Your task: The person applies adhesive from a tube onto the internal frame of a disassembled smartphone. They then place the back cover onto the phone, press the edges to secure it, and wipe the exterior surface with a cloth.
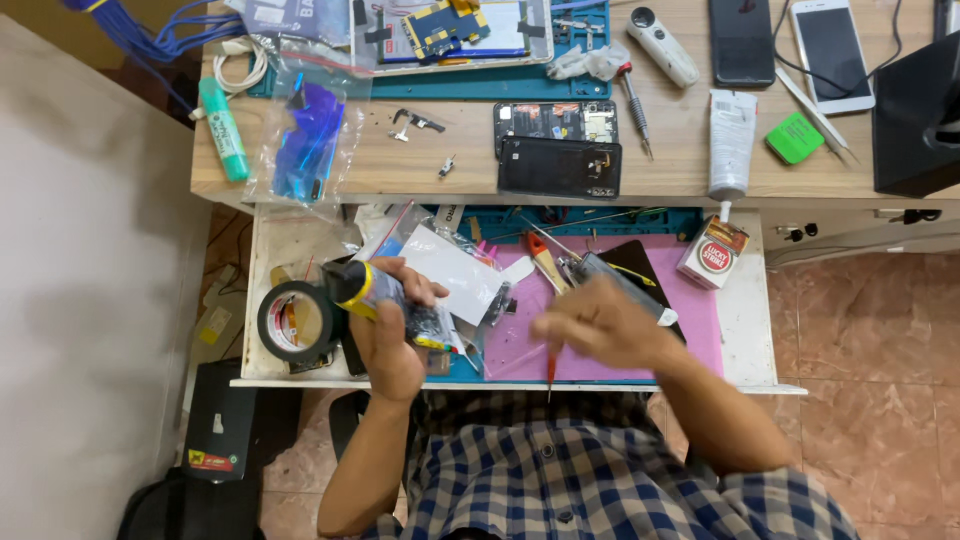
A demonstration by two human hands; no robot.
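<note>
Over the drawer (748,330), left hand (390,335) clutches a small bag (425,322); right hand (600,325), blurred, pinches a screwdriver (550,368) pointing to 6 o'clock; its tip may slip.

R hand (600,322) motion-blurred, grip unclear

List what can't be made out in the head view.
- Right hand: motion-blurred; grip on the thin red-handled tool unclear.
- Left hand: the black and yellow item it holds is partly covered by the fingers; kind unclear.
- Black box: cut by right edge.
- Small parts on desk: too small.
</note>
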